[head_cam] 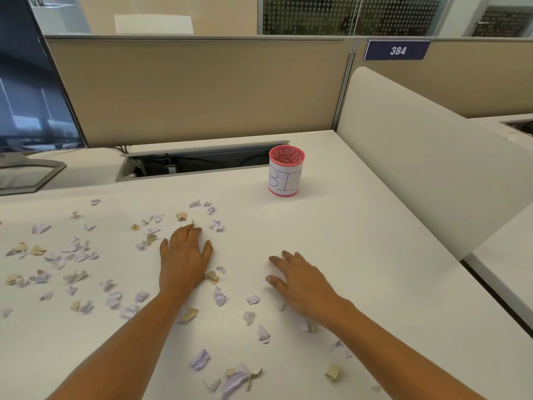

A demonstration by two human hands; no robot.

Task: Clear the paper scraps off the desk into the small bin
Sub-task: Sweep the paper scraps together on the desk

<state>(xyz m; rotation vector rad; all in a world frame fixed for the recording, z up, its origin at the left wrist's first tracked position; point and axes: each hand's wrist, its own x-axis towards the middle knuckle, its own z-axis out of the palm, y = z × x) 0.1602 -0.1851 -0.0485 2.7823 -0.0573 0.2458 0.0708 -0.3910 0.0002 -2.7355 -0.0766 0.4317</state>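
We see a small pink bin (pixel 286 171) labelled "BIN", standing upright with its mouth up, at one o'clock on the white desk (pixel 360 255). We cannot tell what it holds. Lilac and tan paper scraps (pixel 75 252) lie scattered from nine to five o'clock. The left hand (pixel 184 255) and right hand (pixel 298 281) rest palm down, fingers straight and spread, holding nothing. A monitor (pixel 31 90) stands at ten o'clock, an open cable tray (pixel 202 161) at twelve.

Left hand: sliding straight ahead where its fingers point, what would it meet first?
Likely the tiny tan scrap at the left hand fingertips, which may already touch it; the bin stands off to the right.
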